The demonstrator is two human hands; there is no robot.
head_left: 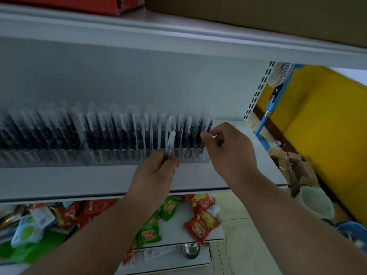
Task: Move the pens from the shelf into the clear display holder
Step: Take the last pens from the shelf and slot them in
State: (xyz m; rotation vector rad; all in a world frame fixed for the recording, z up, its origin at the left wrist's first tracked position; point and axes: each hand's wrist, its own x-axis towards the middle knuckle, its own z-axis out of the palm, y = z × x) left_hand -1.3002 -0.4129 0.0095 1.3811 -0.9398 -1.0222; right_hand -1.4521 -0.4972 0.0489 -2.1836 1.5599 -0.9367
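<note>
Closest to the camera, two bare forearms come up from the bottom of the frame. Under them, along the lower left and bottom centre, there's a lower shelf [178,231] littered with snack packets [201,225] in red and green, plus a pale green-and-white packet [25,231] off to the far left.

Just above that is the white shelf [59,181] that runs across the middle of the frame. The left hand [156,171] sits right at centre, fingers curled around the lower end of a single pen [169,144], which stands nearly upright with its pale cap end on top, just in front of the holder. The right hand [228,147] is a bit to the right and slightly higher, thumb and forefinger pinched together at the right end of the pen row. It's pretty blurry there, so I can't tell if it's actually got hold of a pen or is only touching one.

Behind the hands, the clear display holder [139,157] stretches from the left edge to just right of centre, packed with upright dark pens [103,132] with whitish caps, all motion-smeared.

Farther back is the grey back panel of the unit, and on the top shelf a red box [79,4] at upper left and a brown cardboard box [258,14] at upper right. Off to the right, past the slotted upright, there's a yellow wall [321,120], a blue-and-white fan [278,76] and some cardboard boxes [294,161] on the floor.
</note>
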